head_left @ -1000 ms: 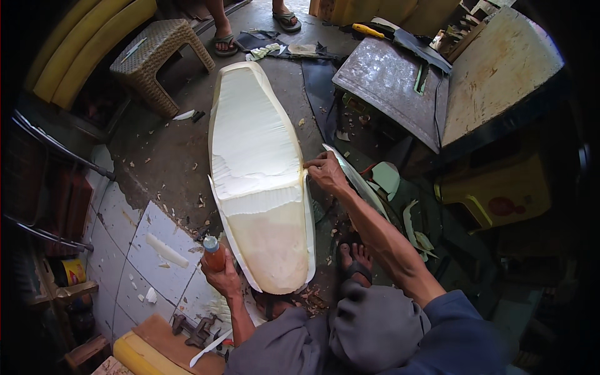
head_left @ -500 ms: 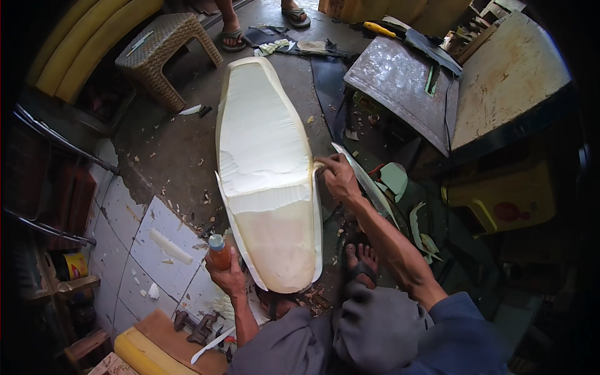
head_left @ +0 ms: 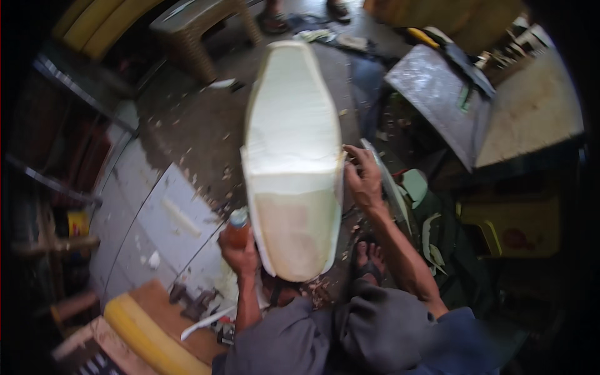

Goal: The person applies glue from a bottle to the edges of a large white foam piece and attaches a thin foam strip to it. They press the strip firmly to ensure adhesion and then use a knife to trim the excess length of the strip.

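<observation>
A long cream foam seat pad (head_left: 292,125), like a motorcycle seat's, lies lengthwise before me. Its wide near half has a tan upper face and pale strips along both sides. My left hand (head_left: 239,250) is wrapped round a small bottle (head_left: 237,230) with orange-brown contents and a pale bluish cap, held upright left of the pad's near half. At the pad's right edge, near its middle, is my right hand (head_left: 367,180). Its index finger reaches the edge and the thumb stands apart from it; I make out nothing held there. The picture is somewhat blurred.
Foam scraps litter the floor. A woven-pattern stool (head_left: 200,31) stands far left, with another person's feet (head_left: 275,22) beyond the pad. At right are a grey metal-topped surface (head_left: 431,94) and a yellow plastic stool (head_left: 512,228). A yellow roll (head_left: 153,328) and a clamp-like tool (head_left: 190,300) lie near left.
The whole view has shifted, placing the pad farther right and higher. My right index finger has slid a little along the pad's edge, and the thumb shows apart. The left hand still holds the bottle.
</observation>
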`<state>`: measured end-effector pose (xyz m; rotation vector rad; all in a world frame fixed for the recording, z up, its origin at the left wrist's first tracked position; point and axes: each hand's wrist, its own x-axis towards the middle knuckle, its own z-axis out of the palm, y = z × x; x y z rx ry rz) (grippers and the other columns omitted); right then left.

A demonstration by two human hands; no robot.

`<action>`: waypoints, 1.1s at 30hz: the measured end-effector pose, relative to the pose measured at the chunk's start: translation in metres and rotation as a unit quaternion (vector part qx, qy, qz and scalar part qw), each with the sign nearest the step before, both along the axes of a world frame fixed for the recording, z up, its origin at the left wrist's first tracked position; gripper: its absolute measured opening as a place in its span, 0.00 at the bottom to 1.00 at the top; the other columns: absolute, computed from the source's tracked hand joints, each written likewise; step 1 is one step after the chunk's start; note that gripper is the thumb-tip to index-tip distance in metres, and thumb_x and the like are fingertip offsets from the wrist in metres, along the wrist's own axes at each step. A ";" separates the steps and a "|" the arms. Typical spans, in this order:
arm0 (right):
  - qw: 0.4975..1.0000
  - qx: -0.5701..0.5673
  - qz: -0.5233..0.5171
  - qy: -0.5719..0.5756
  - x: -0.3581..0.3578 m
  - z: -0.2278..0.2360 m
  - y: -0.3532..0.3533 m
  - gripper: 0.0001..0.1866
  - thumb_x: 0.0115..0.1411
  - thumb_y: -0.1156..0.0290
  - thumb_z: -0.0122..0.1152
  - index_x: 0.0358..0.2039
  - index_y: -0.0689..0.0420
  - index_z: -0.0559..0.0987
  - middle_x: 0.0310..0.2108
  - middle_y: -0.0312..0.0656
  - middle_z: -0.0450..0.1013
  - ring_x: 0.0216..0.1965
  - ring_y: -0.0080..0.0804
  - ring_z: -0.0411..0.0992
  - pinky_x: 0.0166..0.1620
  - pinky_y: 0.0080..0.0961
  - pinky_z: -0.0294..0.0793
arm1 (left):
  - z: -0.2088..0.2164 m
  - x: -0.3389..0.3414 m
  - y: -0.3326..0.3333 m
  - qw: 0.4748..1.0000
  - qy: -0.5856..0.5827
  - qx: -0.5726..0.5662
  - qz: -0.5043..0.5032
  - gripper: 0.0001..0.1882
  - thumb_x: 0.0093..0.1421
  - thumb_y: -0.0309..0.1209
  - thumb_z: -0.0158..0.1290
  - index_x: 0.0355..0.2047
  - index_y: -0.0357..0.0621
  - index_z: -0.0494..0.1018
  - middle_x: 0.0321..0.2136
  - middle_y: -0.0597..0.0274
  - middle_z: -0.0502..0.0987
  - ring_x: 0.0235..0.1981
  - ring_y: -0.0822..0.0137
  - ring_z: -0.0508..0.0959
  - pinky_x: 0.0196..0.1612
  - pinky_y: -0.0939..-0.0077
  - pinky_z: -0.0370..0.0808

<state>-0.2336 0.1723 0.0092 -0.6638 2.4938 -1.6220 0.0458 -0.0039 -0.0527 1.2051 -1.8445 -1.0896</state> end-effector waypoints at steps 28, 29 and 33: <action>0.967 -0.070 0.202 -0.141 0.049 0.012 -0.044 0.22 0.56 0.83 0.53 0.52 0.55 0.79 0.44 0.41 0.73 0.45 0.31 0.74 0.46 0.28 0.77 | 0.009 -0.003 0.002 0.993 -0.115 -0.042 -0.001 0.25 0.55 0.37 0.69 0.47 0.38 0.73 0.41 0.44 0.77 0.42 0.44 0.78 0.47 0.53 0.74; 0.986 -0.040 0.107 -0.125 0.030 0.005 -0.036 0.21 0.57 0.81 0.54 0.52 0.57 0.78 0.45 0.43 0.74 0.45 0.32 0.75 0.46 0.28 0.77 | 0.009 -0.003 0.001 0.993 -0.111 -0.043 0.001 0.24 0.56 0.38 0.69 0.47 0.37 0.73 0.41 0.44 0.77 0.43 0.44 0.78 0.48 0.53 0.74; 0.996 0.087 0.003 0.030 -0.027 -0.028 -0.009 0.25 0.58 0.74 0.60 0.58 0.57 0.73 0.45 0.50 0.73 0.47 0.46 0.74 0.52 0.40 0.74 | 0.007 -0.003 -0.001 0.993 -0.104 -0.055 -0.011 0.25 0.57 0.40 0.68 0.48 0.37 0.73 0.41 0.44 0.76 0.44 0.43 0.77 0.49 0.52 0.73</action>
